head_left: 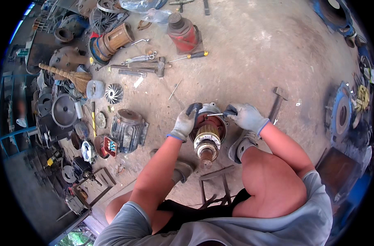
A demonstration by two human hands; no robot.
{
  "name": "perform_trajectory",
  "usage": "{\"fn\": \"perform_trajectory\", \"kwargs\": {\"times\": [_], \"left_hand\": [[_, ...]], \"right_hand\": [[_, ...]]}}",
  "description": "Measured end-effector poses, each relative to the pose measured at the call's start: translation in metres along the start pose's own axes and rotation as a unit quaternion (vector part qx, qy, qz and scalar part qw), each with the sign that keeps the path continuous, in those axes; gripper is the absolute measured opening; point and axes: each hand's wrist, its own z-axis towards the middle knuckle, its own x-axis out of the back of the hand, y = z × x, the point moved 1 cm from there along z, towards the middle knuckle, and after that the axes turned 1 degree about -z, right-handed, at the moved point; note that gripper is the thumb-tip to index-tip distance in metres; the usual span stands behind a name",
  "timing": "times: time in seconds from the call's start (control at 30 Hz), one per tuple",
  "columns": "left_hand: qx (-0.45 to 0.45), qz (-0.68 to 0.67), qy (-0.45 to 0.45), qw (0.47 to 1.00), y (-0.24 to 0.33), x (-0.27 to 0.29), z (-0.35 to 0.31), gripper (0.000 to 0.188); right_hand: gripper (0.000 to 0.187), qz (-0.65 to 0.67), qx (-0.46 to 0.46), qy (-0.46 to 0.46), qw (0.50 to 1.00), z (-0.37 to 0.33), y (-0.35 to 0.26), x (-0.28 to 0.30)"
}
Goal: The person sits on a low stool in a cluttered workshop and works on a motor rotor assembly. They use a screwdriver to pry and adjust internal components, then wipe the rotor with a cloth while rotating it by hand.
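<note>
Fingers of left hand (pixel 183 123) clamped on motor (pixel 207 131) rim; right hand (pixel 246 117) fingers pinch thin tool (pixel 215 114) at its top. Motor stands on floor (pixel 244 61) between knees.

Two grey-gloved hands, the left hand (pixel 184 123) and right hand (pixel 246 117), meet at one copper-wound motor rotor (pixel 207 135). Left of that rotor: one dark finned motor housing (pixel 128 129), one white fan wheel (pixel 113 93), one straw broom (pixel 68 76). Beyond it: one red bottle jack (pixel 182 33), one yellow-handled screwdriver (pixel 189 56). Right of it: one hammer (pixel 277 102).
</note>
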Motion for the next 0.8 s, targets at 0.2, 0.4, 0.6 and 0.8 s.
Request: {"fn": "perform_trajectory", "kwargs": {"times": [0.2, 0.4, 0.6, 0.8], "left_hand": [[0.019, 0.02, 0.011, 1.0, 0.01, -0.016, 0.001, 0.03], [0.006, -0.017, -0.019, 1.0, 0.009, -0.02, -0.004, 0.03], [-0.102, 0.086, -0.064, 0.989, 0.048, -0.016, -0.004, 0.042], [-0.028, 0.185, -0.037, 0.982, 0.029, -0.012, -0.002, 0.044]], "right_hand": [[0.026, -0.067, 0.009, -0.025, 0.997, 0.011, 0.005, -0.008], [0.026, -0.066, 0.013, -0.014, 0.998, 0.014, 0.01, -0.015], [0.039, -0.105, 0.054, 0.025, 0.993, 0.009, 0.025, -0.016], [0.032, -0.226, 0.102, -0.06, 0.967, 0.037, 0.012, -0.001]]}}
